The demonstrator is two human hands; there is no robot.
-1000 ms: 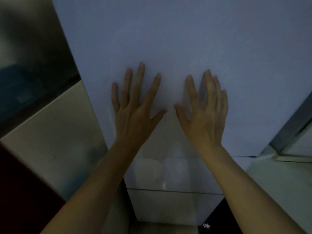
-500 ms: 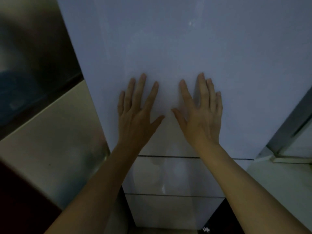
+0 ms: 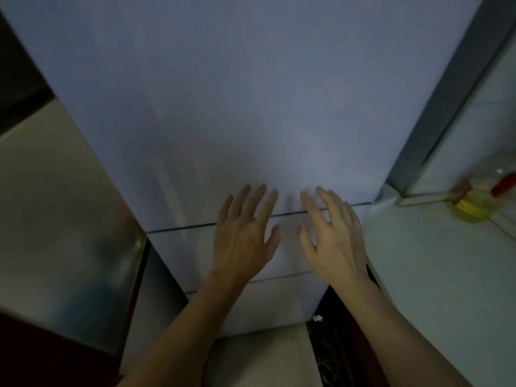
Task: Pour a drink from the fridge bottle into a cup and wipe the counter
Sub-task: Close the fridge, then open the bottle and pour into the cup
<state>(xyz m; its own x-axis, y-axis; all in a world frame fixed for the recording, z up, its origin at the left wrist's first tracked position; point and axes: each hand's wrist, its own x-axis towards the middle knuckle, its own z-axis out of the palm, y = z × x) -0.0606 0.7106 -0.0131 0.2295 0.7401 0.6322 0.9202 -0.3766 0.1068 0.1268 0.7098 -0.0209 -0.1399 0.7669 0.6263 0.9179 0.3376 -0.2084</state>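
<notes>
Left hand [image 3: 243, 236], right hand [image 3: 335, 238]: grip open, fingers spread, holding nothing, at lower seam [image 3: 181, 227] of fridge door [image 3: 251, 107]. No bottle in view; presumably behind the closed door. Door smooth, stiff, no handle visible: pull at an edge. Expect bottle cold, slick: grasp mid-body.

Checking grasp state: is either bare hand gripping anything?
No, the left hand and right hand are open before the pale grey-white fridge door, holding nothing.

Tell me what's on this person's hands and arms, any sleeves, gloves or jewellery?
Nothing worn shows. The left hand and right hand have no gloves or visible rings; both forearms are bare, no sleeve, watch or bracelet. The dim blur could hide small items.
</notes>
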